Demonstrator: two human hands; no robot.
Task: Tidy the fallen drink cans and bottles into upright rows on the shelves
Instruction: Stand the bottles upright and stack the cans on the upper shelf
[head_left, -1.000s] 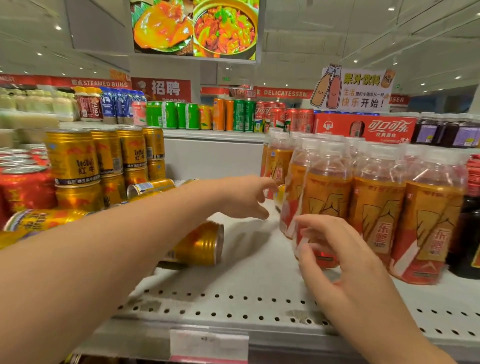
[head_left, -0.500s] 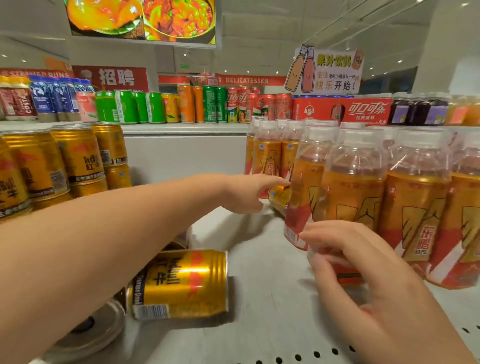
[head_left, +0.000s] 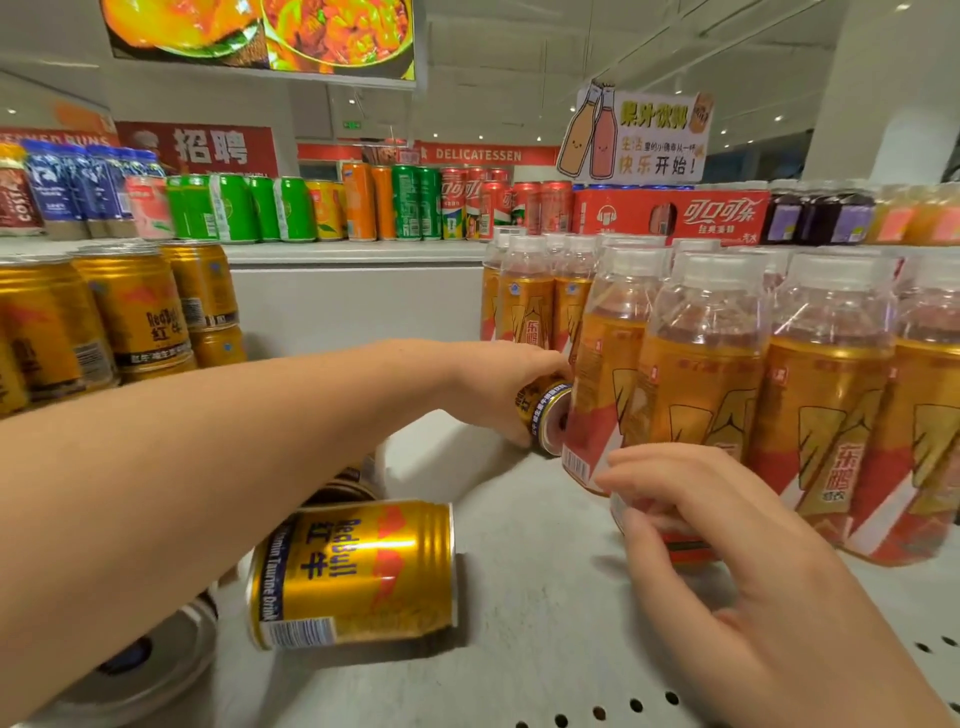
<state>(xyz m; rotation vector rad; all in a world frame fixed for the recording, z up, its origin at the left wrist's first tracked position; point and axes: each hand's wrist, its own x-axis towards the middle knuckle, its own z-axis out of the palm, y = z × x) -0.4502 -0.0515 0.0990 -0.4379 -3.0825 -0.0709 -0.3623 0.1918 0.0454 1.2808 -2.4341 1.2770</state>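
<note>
My left hand (head_left: 498, 389) reaches deep across the shelf and grips a gold Red Bull can (head_left: 545, 415) lying on its side against the orange bottles. My right hand (head_left: 727, 551) is curled round the base of the front orange drink bottle (head_left: 691, 395), which stands upright. Another gold Red Bull can (head_left: 358, 571) lies on its side on the grey shelf (head_left: 519, 649), under my left forearm. One more fallen can (head_left: 130, 660) shows its end at the lower left.
Stacked upright gold cans (head_left: 140, 312) fill the left of the shelf. Rows of upright orange bottles (head_left: 831, 389) fill the right. A higher shelf behind carries green, orange and red cans (head_left: 405, 208) and a red Coca-Cola pack (head_left: 675, 213).
My left hand has reached farther in and closed round the fallen can beside the bottles. The view has moved closer to the shelf. My right hand stays at the front bottle.
</note>
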